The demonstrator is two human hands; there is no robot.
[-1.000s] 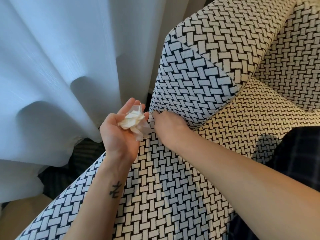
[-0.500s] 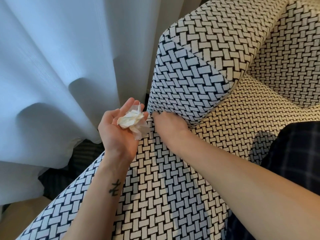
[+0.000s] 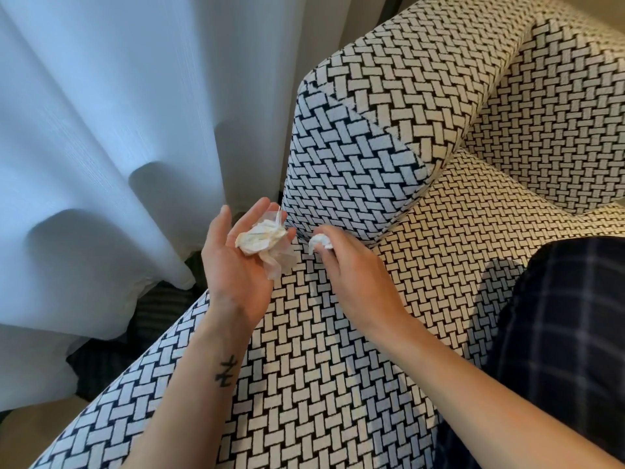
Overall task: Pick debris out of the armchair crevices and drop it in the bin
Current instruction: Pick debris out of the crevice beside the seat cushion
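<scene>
Pinching a small white wad (image 3: 319, 241) between thumb and fingertips, the grip of the right hand (image 3: 358, 269) is curled shut on the scrap and held just in front of the lower corner of the armrest (image 3: 355, 157), close to where the crevice (image 3: 407, 213) between armrest and seat cushion (image 3: 321, 367) opens. Just beside it, the left hand (image 3: 233, 269) is turned palm up with its fingers spread and relaxed, and a crumpled tissue (image 3: 258, 238) with a piece of clear film is carried loose on the palm, not clasped. The two hands are near each other but apart, above the front of the patterned armchair seat. A white curtain (image 3: 101, 130) hangs on the left, and a dark checked trouser leg (image 3: 568, 333) is seen on the right. The step in hand is judged to be collection: the wad is to be added to the pile on the left palm. No bin is in view, so the drop is not yet done. The next move calls for the wad to be laid on the open palm without the loose film being knocked off, and for the rest of the crevice to be checked.
</scene>
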